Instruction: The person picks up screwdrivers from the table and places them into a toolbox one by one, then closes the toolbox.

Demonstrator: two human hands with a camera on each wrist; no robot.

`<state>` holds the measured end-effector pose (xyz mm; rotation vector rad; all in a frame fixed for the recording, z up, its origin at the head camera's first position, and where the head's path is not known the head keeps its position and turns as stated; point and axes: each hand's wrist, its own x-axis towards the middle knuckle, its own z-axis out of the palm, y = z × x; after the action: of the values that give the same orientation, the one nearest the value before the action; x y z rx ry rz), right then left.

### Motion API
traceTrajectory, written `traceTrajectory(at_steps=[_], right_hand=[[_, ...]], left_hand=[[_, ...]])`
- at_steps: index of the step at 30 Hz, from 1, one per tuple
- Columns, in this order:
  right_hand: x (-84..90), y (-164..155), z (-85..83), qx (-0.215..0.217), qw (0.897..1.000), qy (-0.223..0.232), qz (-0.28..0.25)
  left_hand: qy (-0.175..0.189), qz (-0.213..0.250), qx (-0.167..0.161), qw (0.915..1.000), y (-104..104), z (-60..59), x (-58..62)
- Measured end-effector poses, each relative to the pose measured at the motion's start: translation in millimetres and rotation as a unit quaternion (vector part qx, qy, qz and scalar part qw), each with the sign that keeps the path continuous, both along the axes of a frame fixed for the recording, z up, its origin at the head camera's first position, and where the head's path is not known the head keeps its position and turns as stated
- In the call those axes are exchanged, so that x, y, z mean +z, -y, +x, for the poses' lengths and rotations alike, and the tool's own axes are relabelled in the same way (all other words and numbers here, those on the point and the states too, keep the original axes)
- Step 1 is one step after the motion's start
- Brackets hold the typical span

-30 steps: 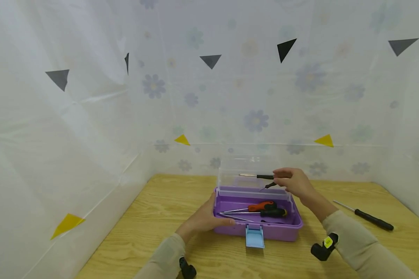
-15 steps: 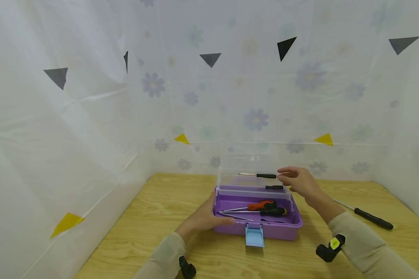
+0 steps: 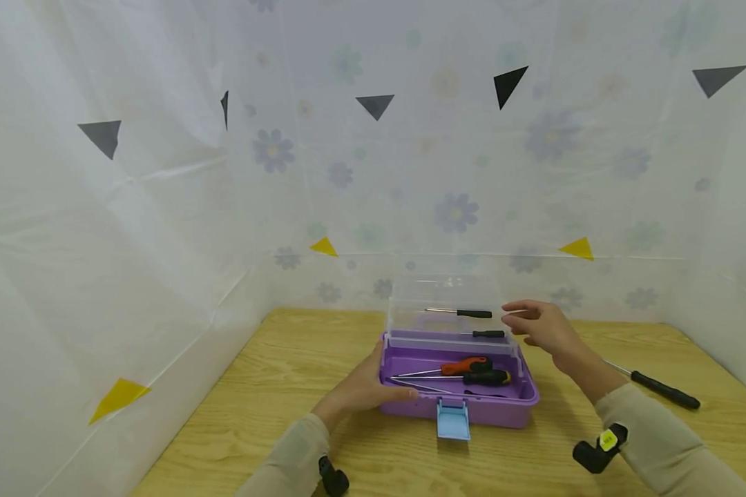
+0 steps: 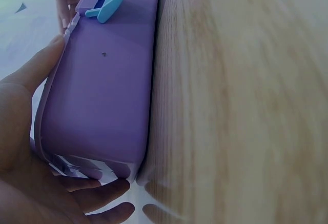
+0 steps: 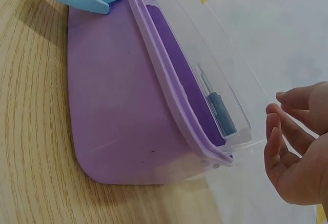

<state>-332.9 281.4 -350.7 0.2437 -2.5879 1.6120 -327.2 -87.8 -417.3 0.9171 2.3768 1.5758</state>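
Right hand (image 3: 543, 328) has released the small black screwdriver (image 3: 488, 334) into the purple toolbox (image 3: 522, 400), grip now spread; left hand (image 3: 363, 386) steadies it.

- The left hand (image 3: 363, 390) lies against the left end of the purple toolbox (image 3: 472, 407), which hides its fingertips in the head view.
- The left wrist view cuts off the palm at its lower edge, and the counter (image 4: 246, 106) is blurred.
- The right hand (image 5: 300, 155) is cut off by the right wrist view's right edge.
- A long screwdriver (image 3: 655, 388) on the counter has its tip hidden behind the right forearm.
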Motion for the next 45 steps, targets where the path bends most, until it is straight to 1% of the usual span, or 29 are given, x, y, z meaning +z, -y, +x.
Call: traceTrajectory(at_steps=[5,10,16,25,34,45], right_hand=[[0.0,-2,0.3,-0.006,1.0,0.003,0.003],[1.2,-7,1.8,-0.005,1.0,0.0,0.008],[3.9,-13,6.7,-0.007,1.0,0.0,0.014],[4.2,-31,13.8,-0.009,1.0,-0.004,0.021],[0.7,-54,17.6,-0.015,1.0,0.0,0.022],[-2.2,-75,25.8,-0.02,0.999,0.002,0.031]], left_hand=[[0.003,0.006,-0.007,1.0,-1,-0.1,0.1],[-0.003,0.013,-0.015,0.9998,-2,-1.4,-0.2],[-0.004,0.022,-0.02,0.9995,-2,-1.9,-0.9],[0.003,0.015,-0.008,0.9999,-1,1.7,1.6],[0.002,0.018,-0.013,0.9997,0,-1.1,-0.9],[-0.002,0.017,-0.013,0.9998,-1,-0.2,0.6]])
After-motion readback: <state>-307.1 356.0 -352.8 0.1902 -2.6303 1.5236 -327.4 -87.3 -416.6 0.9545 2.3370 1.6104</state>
